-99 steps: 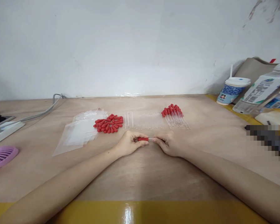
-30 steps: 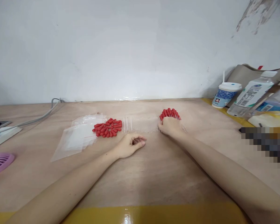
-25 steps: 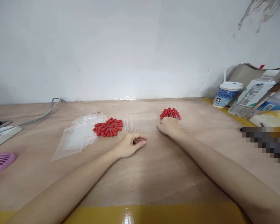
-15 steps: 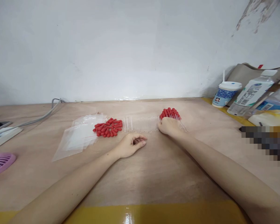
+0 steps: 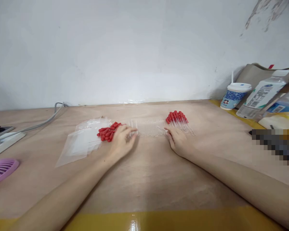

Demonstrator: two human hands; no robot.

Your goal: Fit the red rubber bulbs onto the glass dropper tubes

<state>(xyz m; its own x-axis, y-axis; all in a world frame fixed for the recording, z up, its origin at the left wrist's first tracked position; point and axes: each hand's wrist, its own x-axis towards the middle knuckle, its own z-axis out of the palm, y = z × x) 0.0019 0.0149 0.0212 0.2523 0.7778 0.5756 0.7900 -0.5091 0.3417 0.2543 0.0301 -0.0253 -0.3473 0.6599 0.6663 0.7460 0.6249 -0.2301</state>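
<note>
A row of thin clear dropper tubes [image 5: 149, 128] lies side by side in the middle of the table. At its left is a heap of red rubber bulbs [image 5: 107, 133], partly covered by my left hand [image 5: 122, 138]. That hand is open, thumb and fingers apart, over the left end of the row. My right hand [image 5: 179, 140] is at the row's right end, its fingertips pinched on a clear tube [image 5: 161, 128] that lies aslant. Just beyond it are several droppers [image 5: 177, 117] with red bulbs fitted on clear tubes, laid together.
Clear plastic bags [image 5: 83, 141] are fanned out at the left. A pink slatted object [image 5: 4, 170] and a grey cable [image 5: 44, 122] lie further left. A paper cup [image 5: 234, 96], a plastic bottle [image 5: 262, 94] and a bag [image 5: 250, 75] stand at the right, by the wall [image 5: 139, 51].
My left hand has moved left and forward from the bare table to the bulbs and tubes, its fingers spreading. The right hand has drawn back slightly from the droppers, uncovering their red bulbs.
</note>
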